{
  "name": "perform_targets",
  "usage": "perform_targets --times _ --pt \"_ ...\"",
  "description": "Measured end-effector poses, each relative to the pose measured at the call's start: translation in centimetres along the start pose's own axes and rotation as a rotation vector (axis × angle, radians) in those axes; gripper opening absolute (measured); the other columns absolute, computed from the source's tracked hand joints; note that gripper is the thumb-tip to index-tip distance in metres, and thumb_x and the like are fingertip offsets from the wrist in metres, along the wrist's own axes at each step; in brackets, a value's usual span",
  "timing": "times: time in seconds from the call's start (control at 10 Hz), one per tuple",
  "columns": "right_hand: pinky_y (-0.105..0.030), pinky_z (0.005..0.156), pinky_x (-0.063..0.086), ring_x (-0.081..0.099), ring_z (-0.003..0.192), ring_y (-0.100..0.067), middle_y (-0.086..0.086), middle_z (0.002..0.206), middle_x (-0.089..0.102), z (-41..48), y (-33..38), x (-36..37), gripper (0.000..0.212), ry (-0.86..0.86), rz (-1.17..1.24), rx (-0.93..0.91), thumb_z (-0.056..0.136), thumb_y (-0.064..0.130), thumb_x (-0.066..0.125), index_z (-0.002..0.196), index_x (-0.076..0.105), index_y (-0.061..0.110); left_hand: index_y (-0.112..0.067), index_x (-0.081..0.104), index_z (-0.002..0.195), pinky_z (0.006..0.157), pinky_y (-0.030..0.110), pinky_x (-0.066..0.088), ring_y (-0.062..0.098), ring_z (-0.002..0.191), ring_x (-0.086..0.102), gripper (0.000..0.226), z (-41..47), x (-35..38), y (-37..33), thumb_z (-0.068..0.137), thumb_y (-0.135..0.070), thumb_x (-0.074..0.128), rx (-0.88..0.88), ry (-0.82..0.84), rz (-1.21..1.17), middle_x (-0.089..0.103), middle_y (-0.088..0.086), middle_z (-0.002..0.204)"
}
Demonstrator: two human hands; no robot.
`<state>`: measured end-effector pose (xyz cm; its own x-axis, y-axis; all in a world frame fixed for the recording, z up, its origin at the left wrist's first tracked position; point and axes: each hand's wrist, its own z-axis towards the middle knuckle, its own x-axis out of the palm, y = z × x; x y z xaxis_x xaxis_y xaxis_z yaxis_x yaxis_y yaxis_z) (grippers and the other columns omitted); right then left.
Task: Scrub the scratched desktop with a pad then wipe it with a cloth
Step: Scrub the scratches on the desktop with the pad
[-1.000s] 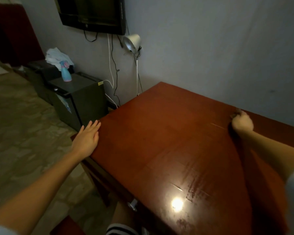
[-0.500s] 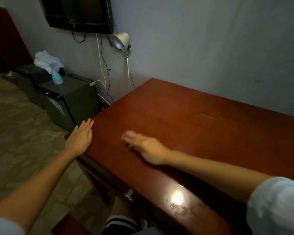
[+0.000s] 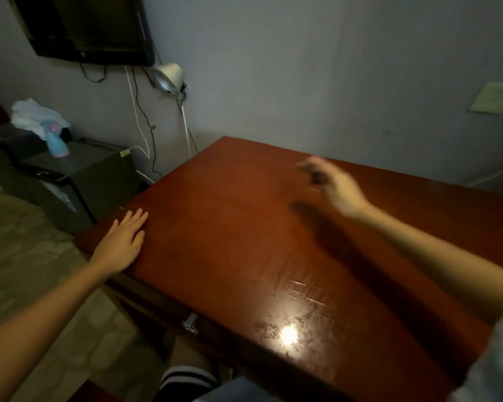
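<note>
The red-brown desktop (image 3: 230, 227) fills the middle and right of my view, its far edge against the grey wall (image 3: 302, 68) and its left corner jutting toward the floor. I see a bright glare spot near its front edge, ringed by dull smears and fine scratch lines; a further short pale scratch lies just beside the right hand. A dark television (image 3: 84, 24) hangs on the wall at upper left, with cables trailing down below it. A low dark cabinet (image 3: 93, 175) stands left of the desk, well apart from both hands. My left hand (image 3: 122, 242) lies flat, palm down, on the desk's left corner, fingers straight and close together, holding nothing. My right hand (image 3: 337, 187) is over the far middle of the desktop, blurred by motion; its fingers are curled inward around a small dark object, which I take to be the pad (image 3: 317, 177), though the blur keeps me from telling it surely or whether it touches the wood. A shadow of this hand falls on the desk just beneath it. A white lamp (image 3: 167, 78) is clipped by the cables. A pale cloth (image 3: 32, 114) is heaped on the far cabinet top. A small blue bottle (image 3: 55, 142) stands just in front of that cloth.
</note>
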<state>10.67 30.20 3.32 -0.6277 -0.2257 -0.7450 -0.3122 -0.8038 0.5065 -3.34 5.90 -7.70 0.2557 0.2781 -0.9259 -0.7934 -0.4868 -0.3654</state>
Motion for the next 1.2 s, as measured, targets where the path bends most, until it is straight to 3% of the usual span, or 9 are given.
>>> perform_targets --times 0.1,0.2,0.3,0.6,0.8,0.9,1.0,1.1,1.2 --pt "-0.046 0.116 0.020 0.030 0.137 -0.040 -0.028 0.143 0.038 -17.3 -23.2 -17.3 0.058 -0.131 -0.506 0.557 0.083 0.020 0.032 0.135 0.044 -0.003 -0.019 0.022 0.151 0.119 0.032 0.004 0.013 0.146 0.008 0.049 0.0 0.1 -1.0 0.103 -0.022 0.033 0.079 0.025 -0.018 0.015 0.000 0.158" --pt "-0.047 0.118 0.015 0.017 0.141 -0.041 -0.028 0.151 0.021 -21.5 -27.5 -19.2 0.051 -0.201 -0.548 1.015 0.093 0.010 0.043 0.143 0.034 0.005 -0.021 0.021 0.151 0.118 0.029 0.004 0.012 0.146 0.007 0.048 0.0 0.5 -2.5 0.104 -0.023 0.033 0.146 0.047 -0.049 0.015 -0.002 0.158" --pt "-0.047 0.111 0.030 0.027 0.138 -0.038 -0.020 0.152 0.018 -20.0 -25.7 -16.8 0.053 -0.132 -0.457 0.986 0.094 0.006 0.043 0.146 0.030 0.011 -0.023 0.021 0.150 0.116 0.026 0.003 0.009 0.145 0.007 0.048 0.0 1.2 -3.9 0.104 -0.025 0.033 0.195 0.053 -0.069 0.016 -0.004 0.158" --pt "-0.019 0.113 0.014 0.021 0.142 -0.011 -0.004 0.154 0.030 -19.7 -2.4 0.1 0.041 0.324 -0.121 -0.175 0.102 0.013 0.036 0.141 0.043 0.017 -0.021 0.022 0.151 0.115 0.025 0.002 0.010 0.146 0.009 0.048 -1.3 2.5 -4.9 0.104 -0.027 0.030 0.233 0.067 -0.043 0.017 -0.003 0.158" --pt "-0.028 0.119 0.017 0.018 0.145 -0.017 -0.011 0.155 0.025 -23.7 3.5 3.1 0.046 0.654 0.090 -0.532 0.098 0.001 0.038 0.144 0.038 0.005 -0.021 0.025 0.150 0.113 0.022 0.003 0.010 0.146 0.011 0.047 -1.4 2.4 -5.0 0.104 -0.025 0.031 0.218 0.042 -0.038 0.019 -0.003 0.158" --pt "-0.020 0.116 0.017 0.019 0.143 -0.010 -0.008 0.156 0.025 -21.2 2.9 0.2 0.048 0.770 0.126 -0.494 0.098 -0.001 0.036 0.146 0.034 0.007 -0.023 0.023 0.151 0.114 0.022 0.002 0.010 0.146 0.010 0.048 -1.2 2.3 -4.9 0.104 -0.026 0.033 0.219 0.045 -0.053 0.019 -0.003 0.158" --pt "-0.020 0.108 0.032 0.042 0.131 -0.013 -0.008 0.147 0.042 -15.6 -2.1 -4.3 0.046 0.544 0.030 -0.334 0.095 0.005 0.036 0.140 0.043 0.011 -0.026 0.022 0.150 0.115 0.025 0.001 0.009 0.146 0.008 0.050 -1.0 2.1 -4.5 0.103 -0.031 0.035 0.202 0.010 -0.067 0.017 -0.005 0.158" --pt "-0.037 0.099 0.046 0.055 0.120 -0.025 -0.007 0.137 0.052 -10.4 -11.9 -8.6 0.044 0.169 -0.083 -0.010 0.089 0.020 0.039 0.130 0.053 0.017 -0.026 0.022 0.150 0.115 0.026 0.002 0.008 0.146 0.009 0.050 -0.7 1.6 -3.1 0.102 -0.033 0.036 0.152 -0.005 -0.067 0.017 -0.005 0.158" --pt "-0.048 0.107 0.037 0.041 0.131 -0.036 -0.019 0.142 0.042 -9.1 -22.1 -11.0 0.046 -0.109 -0.328 0.519 0.091 0.005 0.044 0.136 0.045 0.012 -0.024 0.020 0.150 0.118 0.030 0.002 0.011 0.146 0.009 0.052 0.1 0.7 -1.0 0.102 -0.037 0.034 0.073 0.007 -0.030 0.016 -0.002 0.158"
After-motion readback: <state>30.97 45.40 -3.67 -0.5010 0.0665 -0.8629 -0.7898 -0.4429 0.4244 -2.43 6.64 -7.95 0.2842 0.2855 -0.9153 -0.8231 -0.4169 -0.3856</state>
